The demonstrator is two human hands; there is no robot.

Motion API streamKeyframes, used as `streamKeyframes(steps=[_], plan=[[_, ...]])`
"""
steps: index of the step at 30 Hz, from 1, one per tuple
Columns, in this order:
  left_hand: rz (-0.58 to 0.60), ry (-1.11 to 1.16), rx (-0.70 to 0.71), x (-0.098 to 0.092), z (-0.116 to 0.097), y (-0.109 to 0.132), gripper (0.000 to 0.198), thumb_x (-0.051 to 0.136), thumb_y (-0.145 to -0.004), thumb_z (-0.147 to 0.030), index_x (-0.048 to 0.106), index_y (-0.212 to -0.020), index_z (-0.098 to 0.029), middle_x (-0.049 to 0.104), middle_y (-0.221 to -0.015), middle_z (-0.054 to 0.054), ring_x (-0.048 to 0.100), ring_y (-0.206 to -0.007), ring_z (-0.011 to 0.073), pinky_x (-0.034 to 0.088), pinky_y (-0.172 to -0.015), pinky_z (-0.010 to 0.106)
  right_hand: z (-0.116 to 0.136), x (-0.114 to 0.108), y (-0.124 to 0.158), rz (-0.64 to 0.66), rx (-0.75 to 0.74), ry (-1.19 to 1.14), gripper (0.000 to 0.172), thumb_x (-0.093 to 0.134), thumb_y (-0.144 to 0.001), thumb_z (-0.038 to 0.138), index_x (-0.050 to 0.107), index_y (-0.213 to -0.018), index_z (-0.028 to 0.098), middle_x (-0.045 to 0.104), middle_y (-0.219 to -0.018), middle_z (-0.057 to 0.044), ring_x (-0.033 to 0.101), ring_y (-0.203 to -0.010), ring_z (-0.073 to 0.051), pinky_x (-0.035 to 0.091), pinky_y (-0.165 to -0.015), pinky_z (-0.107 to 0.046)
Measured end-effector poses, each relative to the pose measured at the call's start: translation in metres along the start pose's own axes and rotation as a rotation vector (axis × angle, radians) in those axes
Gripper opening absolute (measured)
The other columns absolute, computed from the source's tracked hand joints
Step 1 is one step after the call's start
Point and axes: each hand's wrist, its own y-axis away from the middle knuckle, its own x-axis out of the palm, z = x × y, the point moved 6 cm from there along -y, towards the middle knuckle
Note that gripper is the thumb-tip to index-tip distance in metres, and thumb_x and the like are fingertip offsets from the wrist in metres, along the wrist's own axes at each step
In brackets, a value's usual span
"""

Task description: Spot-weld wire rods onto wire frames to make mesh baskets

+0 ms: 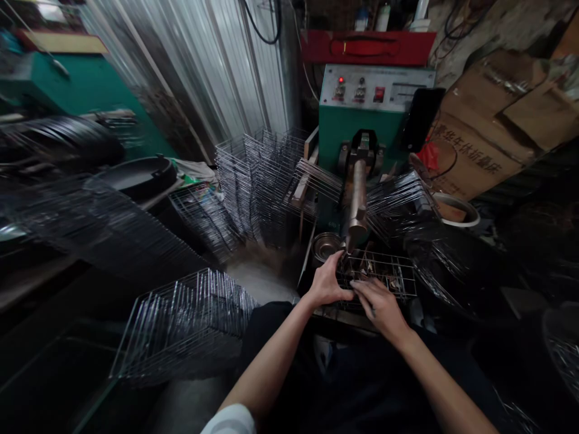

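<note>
A wire grid panel (pixel 404 278) lies in front of me, under the tip of the metal arm (pixel 357 208) of a green machine. My left hand (pixel 326 283) grips its left end, the forefinger close to the arm's tip and the thumb lower down. At the near edge, my right hand (pixel 377 302) pinches the wire, its fingertips near my left thumb. Exactly what lies between the fingers is partly hidden.
The green machine (pixel 332 129) carries switches and a lit red lamp. Stacked wire racks (pixel 253 187) stand left of it, with another stack (pixel 190 319) nearer me. Bundled wires (pixel 398 196) sit to the right. A round metal dish (pixel 326 246) is beside the arm; a cardboard box (pixel 488 138) stands behind.
</note>
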Motion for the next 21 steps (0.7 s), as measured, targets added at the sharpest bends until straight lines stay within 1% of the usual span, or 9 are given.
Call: streamKeyframes(steps=[5, 9, 13, 16, 19, 21], plan=[[0.004, 0.047, 0.002, -0.001, 0.005, -0.005, 0.112, 0.086, -0.049, -0.029, 0.034, -0.148, -0.022, 0.052, -0.146, 0.011, 0.052, -0.133, 0.0326, 0.043, -0.112, 0.048, -0.003, 0.001, -0.007, 0.015, 0.021, -0.024, 0.031, 0.049, -0.097, 0.011, 0.065, -0.122, 0.02, 0.072, -0.11, -0.009, 0.065, -0.1, -0.023, 0.056, -0.088, -0.041], [0.026, 0.073, -0.024, -0.002, 0.008, -0.008, 0.111, 0.086, -0.05, -0.03, 0.034, -0.148, -0.024, 0.053, -0.145, 0.01, 0.052, -0.133, 0.0325, 0.041, -0.114, 0.049, -0.005, 0.0, -0.011, 0.042, 0.028, -0.016, 0.031, 0.049, -0.097, 0.012, 0.066, -0.121, 0.021, 0.072, -0.109, -0.009, 0.066, -0.098, -0.023, 0.056, -0.089, -0.042], [0.027, 0.063, -0.037, -0.003, 0.006, -0.011, 0.11, 0.086, -0.05, -0.032, 0.035, -0.148, -0.026, 0.054, -0.144, 0.008, 0.054, -0.131, 0.0323, 0.043, -0.112, 0.049, -0.006, 0.0, -0.015, 0.052, 0.033, -0.018, 0.032, 0.049, -0.096, 0.011, 0.066, -0.12, 0.022, 0.072, -0.11, -0.009, 0.066, -0.1, -0.023, 0.055, -0.09, -0.043], [0.004, 0.008, -0.027, -0.006, 0.001, -0.009, 0.107, 0.085, -0.051, -0.034, 0.038, -0.146, -0.025, 0.056, -0.143, 0.008, 0.056, -0.128, 0.0313, 0.046, -0.11, 0.047, -0.004, -0.001, -0.016, 0.047, 0.048, -0.037, 0.032, 0.048, -0.096, 0.01, 0.065, -0.12, 0.022, 0.072, -0.109, -0.009, 0.066, -0.098, -0.023, 0.055, -0.089, -0.042], [-0.01, -0.032, -0.021, -0.009, -0.001, -0.011, 0.107, 0.085, -0.051, -0.034, 0.038, -0.147, -0.025, 0.056, -0.142, 0.008, 0.057, -0.127, 0.0311, 0.048, -0.107, 0.045, -0.003, -0.003, -0.019, 0.019, 0.084, -0.047, 0.029, 0.047, -0.098, 0.013, 0.064, -0.119, 0.022, 0.07, -0.108, -0.009, 0.065, -0.098, -0.024, 0.053, -0.09, -0.043], [-0.005, -0.039, -0.027, -0.012, 0.001, -0.017, 0.109, 0.086, -0.051, -0.035, 0.037, -0.148, -0.024, 0.056, -0.143, 0.009, 0.056, -0.128, 0.0314, 0.047, -0.108, 0.045, -0.004, -0.003, -0.024, -0.004, 0.122, -0.042, 0.025, 0.046, -0.098, 0.014, 0.063, -0.116, 0.022, 0.068, -0.106, -0.009, 0.064, -0.098, -0.024, 0.052, -0.091, -0.041]])
